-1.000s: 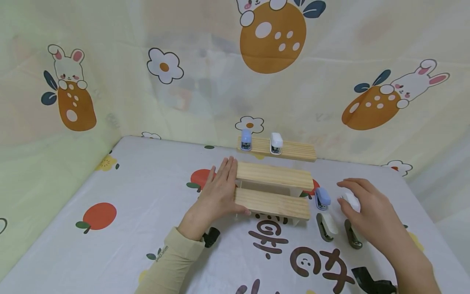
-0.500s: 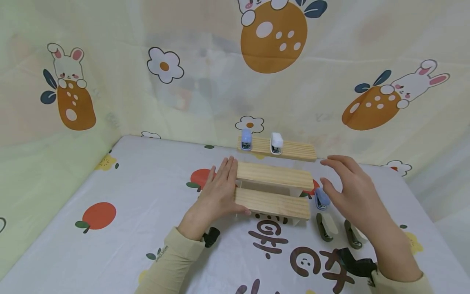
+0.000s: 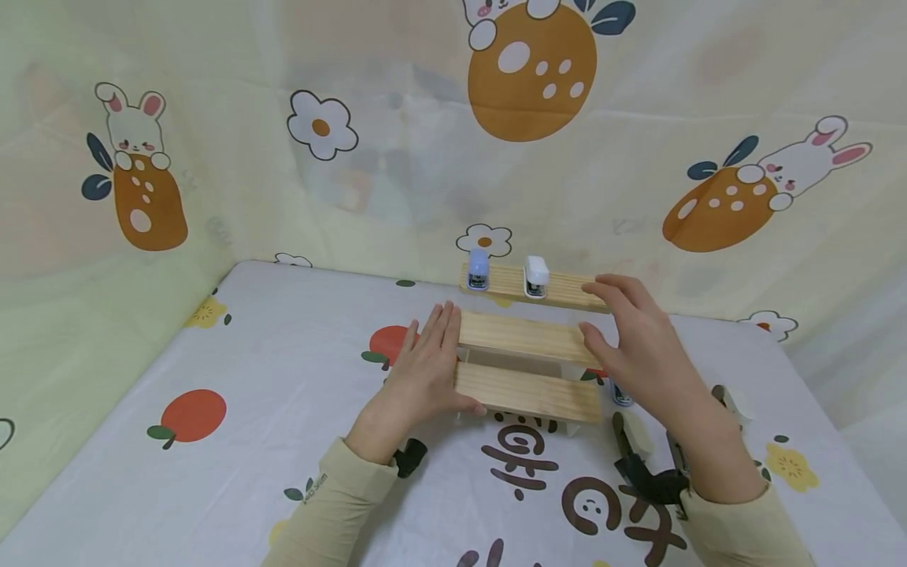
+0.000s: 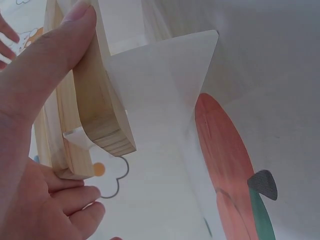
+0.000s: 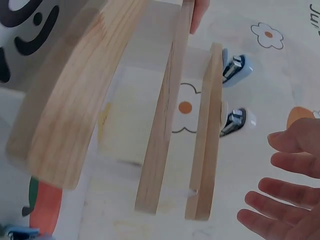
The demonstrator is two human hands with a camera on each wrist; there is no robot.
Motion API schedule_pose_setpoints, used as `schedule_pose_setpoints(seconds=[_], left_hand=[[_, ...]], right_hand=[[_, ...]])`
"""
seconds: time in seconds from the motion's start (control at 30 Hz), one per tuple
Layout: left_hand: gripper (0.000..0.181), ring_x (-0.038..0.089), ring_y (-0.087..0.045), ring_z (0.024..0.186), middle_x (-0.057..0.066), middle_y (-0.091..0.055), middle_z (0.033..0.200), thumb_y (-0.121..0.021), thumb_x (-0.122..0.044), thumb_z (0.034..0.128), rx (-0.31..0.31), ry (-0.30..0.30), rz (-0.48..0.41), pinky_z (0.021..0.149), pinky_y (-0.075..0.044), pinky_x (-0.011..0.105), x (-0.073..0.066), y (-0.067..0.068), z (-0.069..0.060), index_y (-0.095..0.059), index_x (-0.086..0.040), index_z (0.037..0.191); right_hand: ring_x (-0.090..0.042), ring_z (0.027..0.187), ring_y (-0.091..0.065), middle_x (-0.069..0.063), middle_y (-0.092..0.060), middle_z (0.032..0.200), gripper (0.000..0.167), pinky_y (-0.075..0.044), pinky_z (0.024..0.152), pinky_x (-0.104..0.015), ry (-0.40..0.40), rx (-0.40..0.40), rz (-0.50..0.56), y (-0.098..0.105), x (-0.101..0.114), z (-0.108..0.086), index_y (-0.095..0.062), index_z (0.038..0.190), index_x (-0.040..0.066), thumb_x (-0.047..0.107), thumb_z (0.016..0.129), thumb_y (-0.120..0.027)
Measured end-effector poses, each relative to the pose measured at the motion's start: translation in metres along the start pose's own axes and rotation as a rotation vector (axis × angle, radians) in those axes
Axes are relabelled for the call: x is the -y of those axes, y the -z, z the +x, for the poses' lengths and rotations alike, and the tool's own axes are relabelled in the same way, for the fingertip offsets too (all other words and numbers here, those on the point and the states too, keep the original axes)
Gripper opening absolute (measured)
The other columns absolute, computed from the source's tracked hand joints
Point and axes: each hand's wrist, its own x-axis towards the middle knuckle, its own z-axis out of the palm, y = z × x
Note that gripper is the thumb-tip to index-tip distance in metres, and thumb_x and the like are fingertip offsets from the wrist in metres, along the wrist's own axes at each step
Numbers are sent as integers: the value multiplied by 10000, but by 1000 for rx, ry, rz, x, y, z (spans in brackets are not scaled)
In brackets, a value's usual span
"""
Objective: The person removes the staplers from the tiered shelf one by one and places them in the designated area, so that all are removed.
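My left hand point(image 3: 418, 370) lies straight-fingered against the left ends of the middle board point(image 3: 524, 335) and lower board point(image 3: 527, 391) of a stepped wooden rack. In the left wrist view its thumb rests over a board point(image 4: 97, 100). A small blue stapler point(image 3: 478, 269) and a white one point(image 3: 536, 276) stand on the upper board point(image 3: 577, 293). My right hand point(image 3: 641, 346) hovers by the rack's right end, thumb and fingers apart. The right wrist view shows that hand point(image 5: 290, 190) empty, facing the white stapler point(image 5: 240, 121) on the board.
Right of the rack, a blue stapler point(image 3: 621, 395) on the table is partly covered by my right hand. Pale staplers lie nearer point(image 3: 635, 435) and farther right point(image 3: 737, 402); another is mostly behind my right wrist. A printed cloth wall point(image 3: 397, 197) rises behind the rack.
My right hand has moved left and away from me, from above the staplers to the rack's right end, uncovering a pale stapler at the right. The left hand has stayed in place.
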Motion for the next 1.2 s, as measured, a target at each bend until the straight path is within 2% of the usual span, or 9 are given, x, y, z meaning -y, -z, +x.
schedule_pose_setpoints(seconds=[0.23, 0.57, 0.77, 1.03, 1.2], left_hand=[[1441, 282, -97, 1556, 152, -114, 1668, -908, -588, 554, -8, -6, -1, 1254, -111, 526, 0, -1, 0, -91, 15, 1577], [1441, 277, -89, 1558, 147, -109, 1670, -909, -584, 559, -5, 1, -3, 1256, -108, 523, 0, -1, 0, -83, 10, 1579], [1435, 282, -104, 1556, 146, -115, 1669, -903, -594, 562, -5, -1, 8, 1253, -122, 527, 0, -1, 1, -91, 9, 1579], [1439, 270, -86, 1559, 137, -101, 1672, -890, -615, 564, 7, 3, 8, 1256, -116, 519, 0, 1, 1, -81, 4, 1581], [1439, 275, -87, 1558, 141, -98, 1672, -883, -627, 566, 11, 2, 17, 1253, -124, 525, 0, 1, 1, -83, 7, 1580]], right_hand=[[-410, 1216, -523, -248, -477, 1379, 517, -498, 973, -588, 19, 8, 24, -8, 4, 15, -537, 1324, -55, 2, 848, -728], [-418, 1187, -532, -262, -451, 1390, 504, -500, 970, -574, 50, 44, 56, -23, 3, 33, -506, 1341, -70, 20, 881, -691], [-419, 1181, -534, -257, -406, 1431, 534, -490, 983, -577, 33, 92, 78, -30, 7, 42, -466, 1392, -39, 48, 905, -665], [-418, 1091, -599, -269, -349, 1481, 539, -529, 925, -535, 12, 156, 81, -40, 12, 55, -426, 1433, -19, 113, 951, -627], [-440, 1167, -567, -273, -308, 1519, 518, -513, 960, -547, -36, 192, 97, -45, 14, 60, -420, 1443, -8, 169, 989, -594]])
